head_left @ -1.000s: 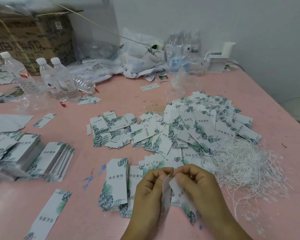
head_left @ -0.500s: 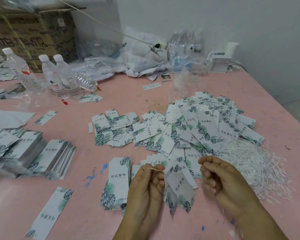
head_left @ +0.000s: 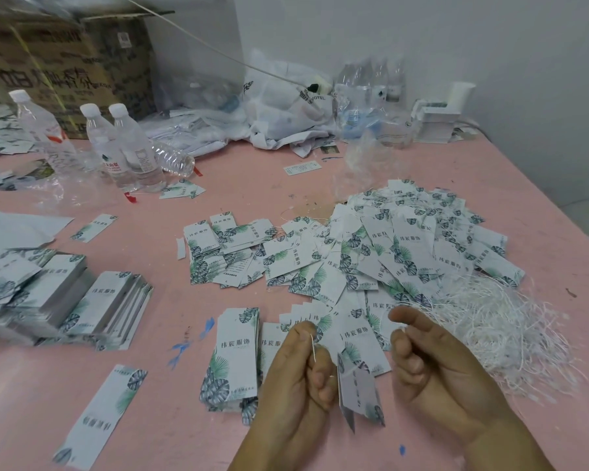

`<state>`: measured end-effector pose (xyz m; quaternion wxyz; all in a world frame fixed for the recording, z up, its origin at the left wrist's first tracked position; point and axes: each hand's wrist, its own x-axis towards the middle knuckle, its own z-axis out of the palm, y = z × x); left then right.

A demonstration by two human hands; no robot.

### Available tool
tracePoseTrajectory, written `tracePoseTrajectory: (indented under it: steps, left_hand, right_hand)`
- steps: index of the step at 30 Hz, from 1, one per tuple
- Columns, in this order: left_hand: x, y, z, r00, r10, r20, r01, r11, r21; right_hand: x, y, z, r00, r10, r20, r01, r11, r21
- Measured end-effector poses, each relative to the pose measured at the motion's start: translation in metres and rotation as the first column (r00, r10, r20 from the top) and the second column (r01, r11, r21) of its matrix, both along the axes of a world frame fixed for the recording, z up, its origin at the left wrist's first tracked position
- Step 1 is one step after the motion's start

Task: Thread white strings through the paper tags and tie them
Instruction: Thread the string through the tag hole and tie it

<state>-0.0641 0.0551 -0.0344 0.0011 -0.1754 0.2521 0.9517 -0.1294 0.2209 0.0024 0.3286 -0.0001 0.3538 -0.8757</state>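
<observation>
My left hand [head_left: 300,379] pinches a thin white string [head_left: 314,348] whose end sticks up between thumb and fingers. From that string a pair of leaf-printed paper tags [head_left: 359,390] hangs between my hands. My right hand [head_left: 432,365] is beside the tags with curled fingers; whether it holds the string's other end is too fine to see. A loose pile of white strings [head_left: 500,321] lies to the right. A big heap of tags [head_left: 405,246] spreads beyond my hands, and a small stack of tags [head_left: 233,355] lies left of my left hand.
Stacks of tags [head_left: 82,300] sit at the left on the pink table [head_left: 143,334]. A single tag [head_left: 99,416] lies near the front left. Water bottles [head_left: 123,144], a cardboard box [head_left: 65,69] and plastic bags [head_left: 279,107] line the back.
My hands pulled apart after working close together at the tags. The tags dropped and now hang lower from the string in my left hand. My right hand moved right.
</observation>
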Motion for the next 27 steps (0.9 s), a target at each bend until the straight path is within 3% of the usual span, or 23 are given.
tracePoseTrajectory:
  steps: [6, 9, 12, 22, 27]
  left_hand:
    - [0.001, 0.001, -0.002, 0.998, -0.059, -0.031, 0.059, 0.998, 0.014]
    - [-0.003, 0.001, -0.007, 0.999, -0.033, -0.041, 0.030, 0.996, -0.087]
    - [-0.004, 0.001, -0.008, 0.997, -0.029, -0.074, 0.017, 0.986, -0.164]
    - [0.001, -0.001, -0.004, 0.991, -0.058, -0.117, 0.037, 0.985, -0.171]
    - [0.001, 0.000, -0.003, 0.988, -0.078, -0.130, 0.052, 0.980, -0.193]
  right_hand:
    - [0.016, -0.020, -0.004, 0.996, 0.086, -0.027, -0.084, 0.994, 0.065]
    - [0.020, -0.026, -0.006, 0.993, 0.080, -0.085, -0.069, 0.990, 0.127]
    - [0.021, -0.027, -0.008, 0.985, 0.027, -0.168, 0.005, 0.982, 0.187]
    - [0.022, -0.022, -0.015, 0.906, -0.037, -0.421, 0.234, 0.873, 0.427]
    - [0.024, -0.024, -0.013, 0.871, -0.065, -0.486, 0.298, 0.857, 0.420]
